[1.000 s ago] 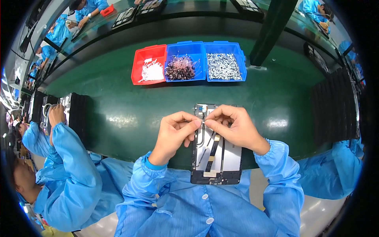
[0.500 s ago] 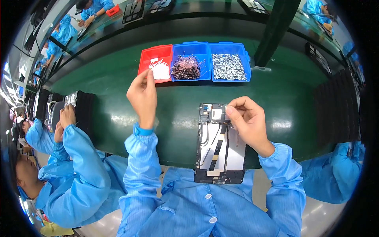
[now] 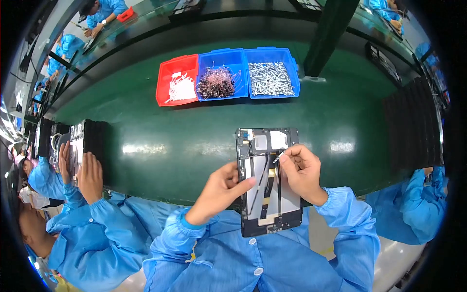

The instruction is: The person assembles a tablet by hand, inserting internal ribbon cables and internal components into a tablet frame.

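Note:
An opened tablet (image 3: 250, 228), its dark frame, cables and pale inner panel showing, lies before me at the table's near edge. At its left side is my left hand (image 3: 219, 190), fingers curled at the edge and thumb reaching over the frame. Between the thumb and fingertips of my right hand (image 3: 304, 173) is a small silvery strip (image 3: 278, 156), held over the tablet's upper part beside a black cable. The fingertips of the left hand are partly hidden by the tablet's edge.
Beyond the tablet stand a red bin (image 3: 165, 73) of white pieces, a blue bin (image 3: 221, 57) of thin-wired dark parts and another blue bin (image 3: 272, 56) of silvery parts. A green post (image 3: 328, 41) rises behind. Black stacks (image 3: 413, 126) stand right; a co-worker (image 3: 107, 224) sits left.
My left hand has come back from the red bin to the tablet's left edge. My right hand has moved down from the tablet's top, and the silvery strip now shows in its fingers.

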`<state>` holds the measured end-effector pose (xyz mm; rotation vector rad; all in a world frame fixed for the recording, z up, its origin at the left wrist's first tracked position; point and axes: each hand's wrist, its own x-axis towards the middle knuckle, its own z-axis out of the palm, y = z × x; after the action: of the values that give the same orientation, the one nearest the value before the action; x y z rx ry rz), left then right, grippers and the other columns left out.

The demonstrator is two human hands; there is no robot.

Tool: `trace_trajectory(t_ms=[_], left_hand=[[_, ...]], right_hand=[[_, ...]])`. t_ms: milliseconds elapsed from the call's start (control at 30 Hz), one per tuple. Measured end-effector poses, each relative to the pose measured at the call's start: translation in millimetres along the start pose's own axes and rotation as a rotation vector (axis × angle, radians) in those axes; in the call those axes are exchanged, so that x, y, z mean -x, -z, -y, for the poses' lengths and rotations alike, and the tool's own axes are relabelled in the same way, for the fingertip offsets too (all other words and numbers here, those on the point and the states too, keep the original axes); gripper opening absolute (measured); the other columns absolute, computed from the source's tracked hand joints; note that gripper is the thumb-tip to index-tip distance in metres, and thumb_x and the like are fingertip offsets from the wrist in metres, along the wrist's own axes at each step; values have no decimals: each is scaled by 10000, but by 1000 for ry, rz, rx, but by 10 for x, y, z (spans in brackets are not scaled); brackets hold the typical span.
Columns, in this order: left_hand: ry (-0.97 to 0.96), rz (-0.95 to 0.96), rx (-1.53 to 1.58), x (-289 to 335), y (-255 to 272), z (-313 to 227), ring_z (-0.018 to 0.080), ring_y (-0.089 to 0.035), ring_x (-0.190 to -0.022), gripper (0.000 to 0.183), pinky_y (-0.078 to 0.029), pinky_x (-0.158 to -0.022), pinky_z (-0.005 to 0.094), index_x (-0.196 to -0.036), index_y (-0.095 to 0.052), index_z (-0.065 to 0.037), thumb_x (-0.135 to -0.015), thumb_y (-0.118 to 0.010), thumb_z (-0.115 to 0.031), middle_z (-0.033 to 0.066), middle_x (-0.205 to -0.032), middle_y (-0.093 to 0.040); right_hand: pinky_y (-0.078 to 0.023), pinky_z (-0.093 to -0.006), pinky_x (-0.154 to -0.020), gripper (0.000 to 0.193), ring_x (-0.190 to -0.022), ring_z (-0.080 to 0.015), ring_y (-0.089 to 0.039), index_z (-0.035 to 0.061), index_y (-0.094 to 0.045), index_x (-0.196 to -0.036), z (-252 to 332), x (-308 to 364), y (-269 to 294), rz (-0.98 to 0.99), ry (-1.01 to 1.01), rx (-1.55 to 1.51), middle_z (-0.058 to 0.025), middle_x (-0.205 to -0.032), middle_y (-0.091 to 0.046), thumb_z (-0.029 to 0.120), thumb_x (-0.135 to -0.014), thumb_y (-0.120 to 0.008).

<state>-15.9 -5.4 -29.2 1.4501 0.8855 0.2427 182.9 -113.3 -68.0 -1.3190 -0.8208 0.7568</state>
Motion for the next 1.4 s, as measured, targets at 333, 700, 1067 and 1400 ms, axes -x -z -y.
trace_trajectory(t_ms=[333, 700, 1067, 1400], left_hand=[[-435, -159, 165, 236, 31, -419, 134, -638, -854, 245, -522, -751, 287, -1137, -651, 30, -923, -684, -85, 77, -988, -694], [-1164, -681, -786, -212, -46, -98, 172, -640, -580, 615, -508, -481, 301, -1346, -510, 139, -798, -718, -48, 108, -807, -676], [-980, -720, -562, -209, -102, 27, 246, -662, -612, 249, -506, -554, 343, -842, -658, -67, -710, -832, -185, 81, -709, -647], [-1033, -754, -623, -209, -127, 29, 254, -652, -575, 274, -499, -521, 345, -820, -646, -52, -689, -836, -199, 85, -669, -626]], right_hand=[[-419, -177, -487, 46, -576, -28, -532, -10, -604, -935, 897, -222, 129, 33, 176, -170, -69, -847, -663, 16, -939, -642], [-500, -307, -864, 61, -973, -133, -585, -22, -572, -949, 1434, -208, -444, 476, 197, -332, -88, -1066, -509, -8, -919, -623], [-497, -293, -872, 56, -964, -128, -572, -35, -574, -935, 1344, -204, -505, 470, 177, -377, -90, -1067, -493, -38, -903, -620], [-467, -288, -890, 64, -983, -134, -549, -32, -581, -907, 1307, -184, -485, 479, 172, -388, -100, -1063, -494, -48, -874, -634]])
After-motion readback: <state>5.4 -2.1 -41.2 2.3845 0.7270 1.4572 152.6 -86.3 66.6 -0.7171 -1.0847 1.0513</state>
